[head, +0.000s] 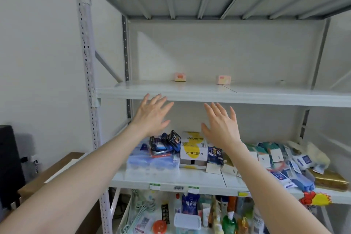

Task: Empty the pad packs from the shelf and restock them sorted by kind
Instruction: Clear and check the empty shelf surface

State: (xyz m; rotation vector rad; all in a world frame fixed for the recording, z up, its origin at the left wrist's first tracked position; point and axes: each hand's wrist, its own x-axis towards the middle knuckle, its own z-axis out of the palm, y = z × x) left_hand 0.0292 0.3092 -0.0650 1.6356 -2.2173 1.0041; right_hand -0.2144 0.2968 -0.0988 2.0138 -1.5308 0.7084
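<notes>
The shelf (209,92) boards are painted metal, pale grey and smooth with a faint sheen. The perforated upright (86,43) in the upper left of the frame is the same painted metal. The dark blue pad packs (173,139) at mid-frame are wrapped in glossy plastic film. Beside them the white and yellow box (192,150) looks like matt cardboard. At lower right a gold pack (330,179) shines like foil. The wall (38,43) is matt

- shelf (209,93) in front of me: pale grey
- two small packs (180,77) (224,79) on it: pink
- box (192,148) below: white, yellow blotches
- sticker (315,198): red and yellow
</notes>
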